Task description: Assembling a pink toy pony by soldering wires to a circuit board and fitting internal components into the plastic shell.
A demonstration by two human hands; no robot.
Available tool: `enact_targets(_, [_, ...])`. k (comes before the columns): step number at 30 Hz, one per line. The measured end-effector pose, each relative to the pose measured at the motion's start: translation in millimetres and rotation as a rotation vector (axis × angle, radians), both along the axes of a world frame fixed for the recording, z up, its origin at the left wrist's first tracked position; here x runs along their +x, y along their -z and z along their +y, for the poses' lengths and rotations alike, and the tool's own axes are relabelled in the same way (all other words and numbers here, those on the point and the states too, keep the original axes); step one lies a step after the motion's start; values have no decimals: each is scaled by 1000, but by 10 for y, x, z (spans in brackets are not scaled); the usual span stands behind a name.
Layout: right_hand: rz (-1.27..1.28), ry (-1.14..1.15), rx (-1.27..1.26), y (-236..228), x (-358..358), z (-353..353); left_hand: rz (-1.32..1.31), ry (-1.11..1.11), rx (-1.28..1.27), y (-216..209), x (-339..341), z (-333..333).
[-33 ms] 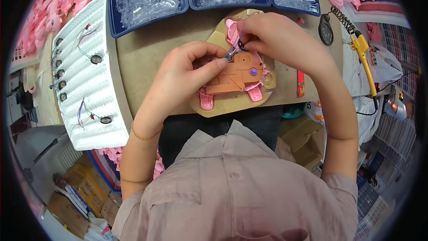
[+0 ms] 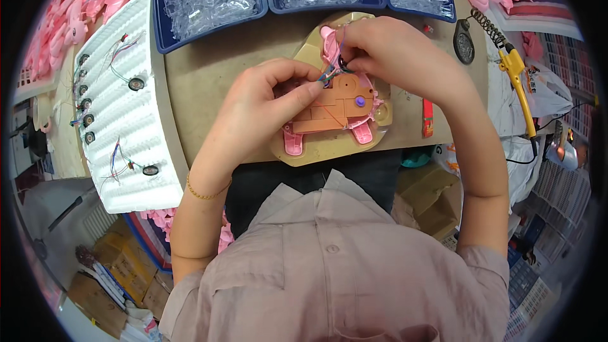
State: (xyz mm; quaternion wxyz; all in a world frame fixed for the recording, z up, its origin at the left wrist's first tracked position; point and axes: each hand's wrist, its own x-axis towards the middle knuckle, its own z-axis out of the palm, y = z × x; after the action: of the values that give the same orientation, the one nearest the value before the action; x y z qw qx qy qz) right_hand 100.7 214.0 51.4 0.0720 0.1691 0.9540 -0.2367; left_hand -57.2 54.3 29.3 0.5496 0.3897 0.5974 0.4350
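Note:
A pink toy half-shell (image 2: 329, 45), shaped like an animal with short legs, lies open side up on a tan fixture board (image 2: 303, 156). Set in its body is an orange-brown plastic box (image 2: 321, 114) with a purple knob (image 2: 360, 101). Thin coloured wires (image 2: 328, 76) rise by the box's upper edge; my left hand (image 2: 269, 92) pinches them between thumb and forefinger, its other fingers curled. From the upper right my right hand (image 2: 383, 47) reaches over the shell, fingers closed at a small dark part (image 2: 343, 64) beside the wires, mostly hidden by the fingertips.
Blue bins (image 2: 269, 10) of clear plastic pieces line the far side. At left, white ridged foam (image 2: 136, 145) carries small round speakers (image 2: 136, 84) with wires. A red strip (image 2: 427, 119), a black oval piece (image 2: 463, 43) and a yellow-handled tool (image 2: 519, 85) with coiled cord lie right. Pink shells (image 2: 76, 12) are heaped far left.

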Motion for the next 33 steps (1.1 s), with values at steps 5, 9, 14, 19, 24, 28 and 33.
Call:
enact_targets(5, [-79,13,89,-40,-62,-63,-7,-17,-1,29,12,23])
enact_targets(9, [-156,40,119,-138,-166,-127,-42,-27,-46,10,11,27])
enact_targets(14, [-89,-2,127,-70,-105,-57,6,-21,-53,-29,31,73])
enact_targets(19, [215,96,-342,60,161,48,44,-20,-45,47,28,39])
enact_targets(24, [191,108,-200,17,159,110,27,-31,-101,-40,43,41])
enact_targets(28, [31,27,-152,-16,76,178,-13,-59,-92,-8,43,36])
enact_targets(33, [-160,4,-166,-115,-95,209,-7,-75,-101,17,49,23])
